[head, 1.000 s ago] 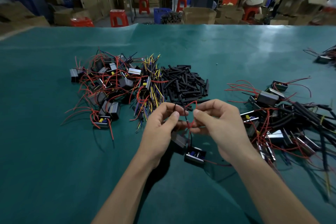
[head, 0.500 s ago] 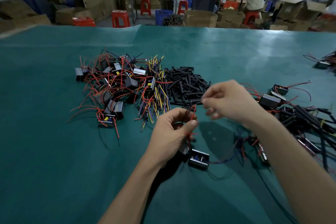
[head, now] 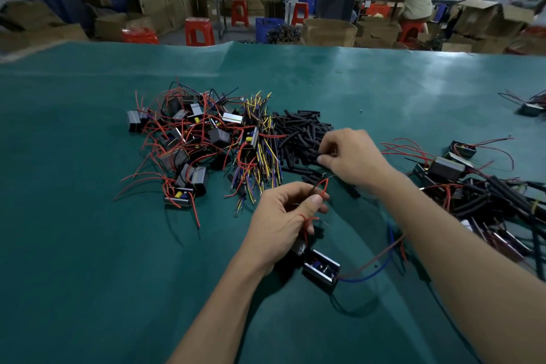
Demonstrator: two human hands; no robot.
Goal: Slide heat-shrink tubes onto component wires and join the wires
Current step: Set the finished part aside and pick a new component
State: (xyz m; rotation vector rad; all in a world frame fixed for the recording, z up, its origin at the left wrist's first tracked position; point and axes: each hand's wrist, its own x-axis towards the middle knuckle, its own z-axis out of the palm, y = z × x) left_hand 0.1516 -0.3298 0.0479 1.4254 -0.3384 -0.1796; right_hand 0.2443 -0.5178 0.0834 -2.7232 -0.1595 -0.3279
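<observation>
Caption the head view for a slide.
Left hand holds red wires; right hand picks from the heat-shrink tubes.

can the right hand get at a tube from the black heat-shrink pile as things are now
Probably yes. The right hand is already at the near edge of the heat-shrink pile, fingertips on a tube, with nothing lying over that side.

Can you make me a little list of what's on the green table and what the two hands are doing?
table: green mat
left hand: pinches red wires of a small black component
right hand: fingers curled at the edge of the black tube pile, seemingly picking one
left pile: components with red wires
middle bundle: yellow and blue wires
right pile: components with wires and tubes
</observation>
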